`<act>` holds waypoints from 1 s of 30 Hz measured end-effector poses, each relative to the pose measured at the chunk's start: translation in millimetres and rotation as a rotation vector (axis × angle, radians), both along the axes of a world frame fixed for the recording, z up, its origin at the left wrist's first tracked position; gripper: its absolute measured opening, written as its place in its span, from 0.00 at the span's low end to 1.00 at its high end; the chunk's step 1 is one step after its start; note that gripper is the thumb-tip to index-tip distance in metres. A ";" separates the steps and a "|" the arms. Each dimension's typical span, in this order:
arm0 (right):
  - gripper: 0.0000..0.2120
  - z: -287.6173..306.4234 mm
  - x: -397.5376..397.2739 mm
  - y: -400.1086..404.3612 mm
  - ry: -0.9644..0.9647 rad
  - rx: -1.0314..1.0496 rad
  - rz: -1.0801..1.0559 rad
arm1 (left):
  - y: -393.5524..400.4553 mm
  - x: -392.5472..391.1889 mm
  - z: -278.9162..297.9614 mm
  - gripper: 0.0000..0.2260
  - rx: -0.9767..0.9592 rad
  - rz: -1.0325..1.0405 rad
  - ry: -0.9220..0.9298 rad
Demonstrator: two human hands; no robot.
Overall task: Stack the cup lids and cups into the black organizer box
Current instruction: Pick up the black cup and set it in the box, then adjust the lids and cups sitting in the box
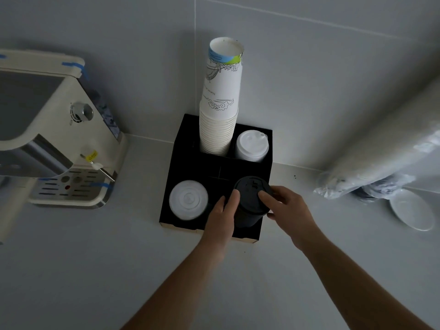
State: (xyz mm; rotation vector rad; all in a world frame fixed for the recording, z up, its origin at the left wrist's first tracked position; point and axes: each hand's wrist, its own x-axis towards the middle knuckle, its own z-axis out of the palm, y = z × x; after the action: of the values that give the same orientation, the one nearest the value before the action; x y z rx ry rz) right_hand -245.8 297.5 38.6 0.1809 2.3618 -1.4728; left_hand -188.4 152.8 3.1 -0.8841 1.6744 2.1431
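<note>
The black organizer box (190,167) stands against the wall. Its back left slot holds a tall stack of white paper cups (220,103), upside down. A stack of white lids (252,146) fills the back right slot, and a stack of clear lids (188,200) the front left. In the front right slot stands a stack of black lids (250,201), rising above the box. My left hand (221,215) presses its left side and my right hand (285,208) grips its right side and top.
A cream coffee machine (59,139) with a drip tray stands at the left. At the right lies a long plastic sleeve (381,158) of cups, with loose clear lids (412,210) on the counter below it. The grey counter stretches in front.
</note>
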 end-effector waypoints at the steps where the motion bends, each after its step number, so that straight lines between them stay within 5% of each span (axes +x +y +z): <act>1: 0.09 -0.4 0.2 -1.0 0.000 0.006 -0.004 | 1.7 1.2 1.8 0.40 -0.026 0.001 0.009; 15: 0.10 -5.8 3.7 -7.5 -0.103 -0.180 -0.179 | -7.1 -18.7 23.4 0.11 -0.055 -0.065 0.071; 24: 0.04 9.8 12.6 -12.3 -0.160 -0.278 -0.193 | -7.0 -11.9 31.2 0.37 -0.045 -0.047 0.045; 30: 0.09 19.9 16.1 -14.1 -0.145 -0.276 -0.178 | -10.5 -8.1 42.6 0.11 0.018 -0.014 0.050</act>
State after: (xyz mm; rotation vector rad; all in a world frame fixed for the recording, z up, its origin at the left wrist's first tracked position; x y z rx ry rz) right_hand -229.7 283.4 58.5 0.4200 2.0480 -1.7842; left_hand -196.5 142.2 45.7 -0.8179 1.6774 2.1844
